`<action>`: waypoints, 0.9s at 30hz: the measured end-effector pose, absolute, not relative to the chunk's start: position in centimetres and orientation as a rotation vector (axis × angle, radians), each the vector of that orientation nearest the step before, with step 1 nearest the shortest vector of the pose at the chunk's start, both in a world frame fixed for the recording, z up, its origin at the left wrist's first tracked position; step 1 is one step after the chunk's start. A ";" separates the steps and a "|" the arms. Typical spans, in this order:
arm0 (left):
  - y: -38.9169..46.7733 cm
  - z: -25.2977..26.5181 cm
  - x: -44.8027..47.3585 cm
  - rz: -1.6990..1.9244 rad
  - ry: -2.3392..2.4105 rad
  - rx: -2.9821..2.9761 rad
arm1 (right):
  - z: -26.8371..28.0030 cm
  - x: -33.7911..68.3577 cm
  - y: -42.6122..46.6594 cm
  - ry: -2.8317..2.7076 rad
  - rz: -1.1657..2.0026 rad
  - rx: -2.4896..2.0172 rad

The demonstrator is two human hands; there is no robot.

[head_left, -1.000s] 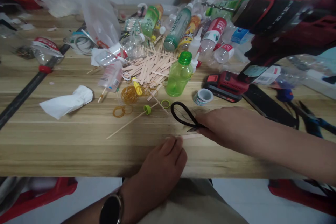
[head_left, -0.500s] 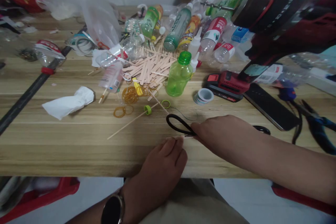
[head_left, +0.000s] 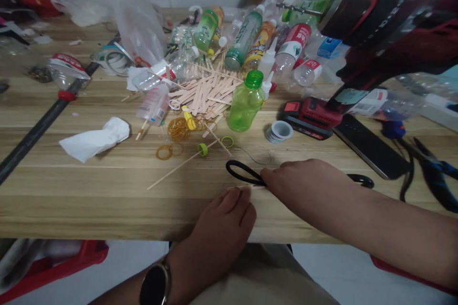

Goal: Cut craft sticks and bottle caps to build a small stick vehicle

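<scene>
My right hand (head_left: 300, 178) is closed around what looks like a pair of scissors (head_left: 244, 167). One black handle loop sticks out left of the fingers, another shows beyond the wrist, and the blades are mostly hidden. Under both hands a thin wooden craft stick (head_left: 256, 187) lies on the table near its front edge. My left hand (head_left: 225, 219), with a watch on the wrist, presses its fingertips on the left end of that stick. Just beyond the hands are a light skewer (head_left: 171, 170) through a green bottle-cap ring (head_left: 202, 149) and another loose green ring (head_left: 227, 141).
A green bottle (head_left: 245, 105) and a small spool (head_left: 279, 132) stand ahead. Craft sticks (head_left: 211, 90) and rubber bands (head_left: 179, 127) lie behind. At the right are a red cordless drill (head_left: 315, 114), a phone (head_left: 372, 147) and pliers (head_left: 434, 176). A crumpled tissue (head_left: 95, 139) lies left.
The black loop by my right fingers has tilted slightly lower, and the loop beyond the wrist shows more. My left hand stays on the stick.
</scene>
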State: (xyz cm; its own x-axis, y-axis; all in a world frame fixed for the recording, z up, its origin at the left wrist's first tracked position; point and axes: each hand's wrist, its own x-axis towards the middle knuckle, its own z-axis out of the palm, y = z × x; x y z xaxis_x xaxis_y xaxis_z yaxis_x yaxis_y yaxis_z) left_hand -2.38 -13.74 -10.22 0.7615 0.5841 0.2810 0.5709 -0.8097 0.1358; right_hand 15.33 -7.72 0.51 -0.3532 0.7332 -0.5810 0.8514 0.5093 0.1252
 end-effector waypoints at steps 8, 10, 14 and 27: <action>-13.8 -10.3 -2.4 0.390 0.959 2.917 | 0.4 15.6 -7.9 2.180 -0.268 1.279; -13.8 -10.2 -2.4 0.403 0.947 2.923 | 0.4 15.6 -7.9 2.189 -0.272 1.278; -13.6 -9.9 -2.4 0.415 0.930 2.943 | 0.3 15.7 -8.0 2.206 -0.267 1.278; -13.7 -9.8 -3.0 0.551 0.926 2.931 | 0.5 14.8 -7.9 2.143 -0.254 1.255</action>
State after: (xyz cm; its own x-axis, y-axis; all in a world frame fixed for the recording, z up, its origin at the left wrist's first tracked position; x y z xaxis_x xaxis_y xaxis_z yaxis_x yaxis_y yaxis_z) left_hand -2.97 -13.66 -9.83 0.7617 0.5601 0.3258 0.5534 -0.8238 0.1225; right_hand 14.85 -7.90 0.49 -0.3442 0.7153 -0.6082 0.8378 0.5264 0.1449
